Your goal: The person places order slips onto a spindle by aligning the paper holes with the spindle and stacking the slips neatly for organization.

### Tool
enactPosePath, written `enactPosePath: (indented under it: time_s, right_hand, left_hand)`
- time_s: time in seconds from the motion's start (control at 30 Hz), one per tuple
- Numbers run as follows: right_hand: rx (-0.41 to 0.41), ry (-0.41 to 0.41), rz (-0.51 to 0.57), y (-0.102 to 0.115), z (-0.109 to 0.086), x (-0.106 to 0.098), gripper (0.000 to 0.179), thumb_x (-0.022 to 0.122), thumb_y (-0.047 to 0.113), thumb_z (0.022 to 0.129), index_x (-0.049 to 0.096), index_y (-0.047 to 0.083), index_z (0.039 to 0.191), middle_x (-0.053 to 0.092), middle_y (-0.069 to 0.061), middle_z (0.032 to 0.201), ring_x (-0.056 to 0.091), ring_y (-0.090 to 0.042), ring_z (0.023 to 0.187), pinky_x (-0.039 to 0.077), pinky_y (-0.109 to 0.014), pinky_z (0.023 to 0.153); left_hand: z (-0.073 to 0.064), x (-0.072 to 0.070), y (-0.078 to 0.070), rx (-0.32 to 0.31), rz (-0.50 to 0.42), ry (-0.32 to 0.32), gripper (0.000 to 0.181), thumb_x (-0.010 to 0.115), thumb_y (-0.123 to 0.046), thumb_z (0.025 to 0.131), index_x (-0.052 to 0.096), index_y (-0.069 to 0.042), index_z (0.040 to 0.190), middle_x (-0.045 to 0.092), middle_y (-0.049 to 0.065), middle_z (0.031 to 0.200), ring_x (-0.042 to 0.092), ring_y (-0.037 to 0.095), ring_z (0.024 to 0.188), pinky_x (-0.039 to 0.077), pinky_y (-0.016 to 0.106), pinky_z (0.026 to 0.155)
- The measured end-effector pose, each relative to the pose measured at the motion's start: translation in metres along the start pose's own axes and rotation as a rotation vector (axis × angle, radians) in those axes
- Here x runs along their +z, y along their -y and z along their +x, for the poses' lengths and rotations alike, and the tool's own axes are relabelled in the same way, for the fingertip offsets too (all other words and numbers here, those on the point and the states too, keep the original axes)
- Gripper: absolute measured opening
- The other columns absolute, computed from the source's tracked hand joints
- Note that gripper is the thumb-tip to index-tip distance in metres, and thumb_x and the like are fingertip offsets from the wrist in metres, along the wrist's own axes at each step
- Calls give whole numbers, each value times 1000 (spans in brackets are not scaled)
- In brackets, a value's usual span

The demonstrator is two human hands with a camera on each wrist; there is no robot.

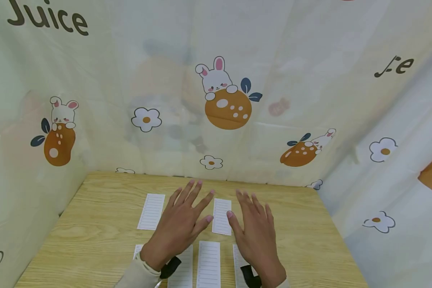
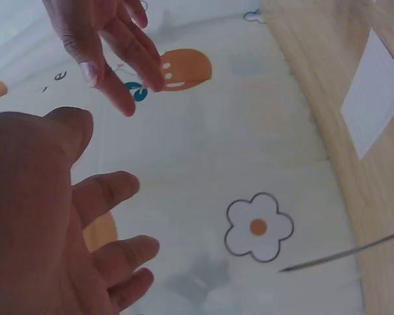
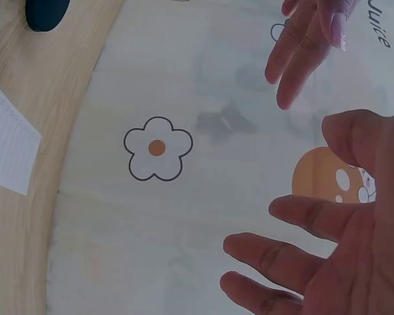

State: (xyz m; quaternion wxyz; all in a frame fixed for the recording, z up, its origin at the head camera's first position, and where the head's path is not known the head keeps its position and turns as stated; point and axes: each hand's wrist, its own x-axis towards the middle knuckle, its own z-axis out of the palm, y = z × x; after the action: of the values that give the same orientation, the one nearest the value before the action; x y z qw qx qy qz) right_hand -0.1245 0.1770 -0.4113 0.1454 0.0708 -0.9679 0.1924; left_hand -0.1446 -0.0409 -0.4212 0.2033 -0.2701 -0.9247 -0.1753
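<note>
Left hand – fingers spread, holding nothing | right hand alongside – open-fingered, empty too | lined paper strips on the table!

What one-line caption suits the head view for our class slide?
Left hand and right hand, fingers extended, above lined paper strips on a wood-grain tabletop.

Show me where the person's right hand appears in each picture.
Head: right hand, low, right of centre.
Left wrist: right hand, top left corner area.
Right wrist: right hand, lower right, cut off by the frame.
Shared landmark: wooden tabletop, bottom, right side and left side respectively.
</note>
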Motion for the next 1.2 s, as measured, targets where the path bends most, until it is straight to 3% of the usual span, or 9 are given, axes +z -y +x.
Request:
enactPosePath:
  time_s: [0.4, 0.77, 1.07, 1.2]
  right_hand:
    - [71, -135, 71, -13, -21, -2, 54, 59, 45, 98, 50, 23, 147, 63, -4, 138, 50, -34, 134, 28, -59, 111]
    - [182, -142, 90, -23, -37, 1, 53, 65, 41, 95, 54, 22, 143, 64, -4, 135, 55, -33, 126, 33, -59, 105]
    - [206, -165, 95, -33, -48, 4, 50, 68, 40, 94, 59, 21, 139, 65, -1, 135, 58, -32, 121, 39, -59, 100]
    - [248, -139, 86, -36, -53, 4, 51, 69, 39, 93, 59, 21, 139, 65, 0, 135, 58, -32, 120, 40, -60, 99]
  left_hand:
    - [3, 30, -10, 60, -45, -33, 50, 43, -51, 103, 49, -28, 148, 45, 3, 155, 36, 24, 147, 31, 49, 115]
    - [3, 53, -21, 89, -87, -49, 46, 45, -51, 103, 53, -31, 144, 52, -2, 149, 40, 22, 144, 36, 48, 111]
    - [3, 71, -27, 149, -77, -99, 41, 51, -47, 102, 58, -31, 139, 60, -5, 141, 47, 22, 138, 40, 46, 107]
    - [2, 78, -30, 149, -94, -90, 41, 47, -49, 103, 57, -33, 139, 60, -6, 140, 49, 21, 136, 40, 46, 106]
